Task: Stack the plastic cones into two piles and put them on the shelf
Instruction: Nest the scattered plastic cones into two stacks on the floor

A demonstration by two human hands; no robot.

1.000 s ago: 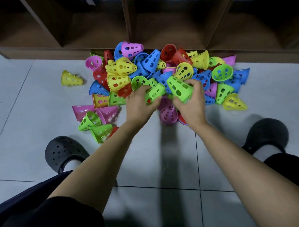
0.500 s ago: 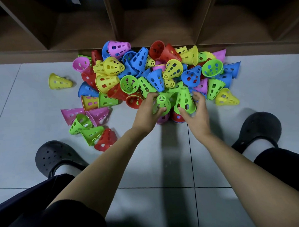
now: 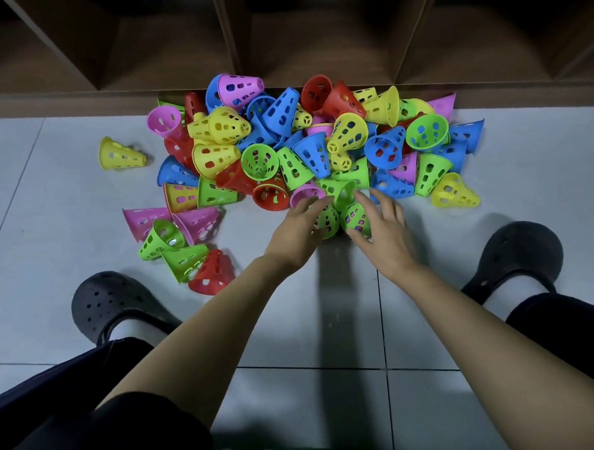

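The plastic cones [image 3: 312,149] are small hollow shapes with the narrow top cut flat; each wall has many rounded holes, and the wide end is open. They come in five colours: yellow, green, blue, red and pink. Most of them lie in one mixed heap on the light tiled floor [image 3: 50,208], pushed against the base of the brown wooden shelf [image 3: 226,34]; they point in every direction and cover each other, so I cannot give a sure total for the heap. One yellow cone [image 3: 120,154] lies alone at the left of the heap; a small group [image 3: 184,243] of five lies at the near-left edge, two pink, two green and one red. At the near edge of the heap three green ones are close together; one green cone [image 3: 327,220] is under the left hand [image 3: 296,235], a second green cone [image 3: 356,218] is beside the right hand [image 3: 388,234], and a third green cone [image 3: 341,190] lies just behind these two. The left hand's fingers are almost straight and rest on top of its cone; they do not close around it. The right hand's fingers are spread wide and straight; only the thumb touches the side of the second cone. The shelf shows three open compartments across the view; two black clogs [image 3: 115,300] with holes stand on the floor, one at each side of the arms.
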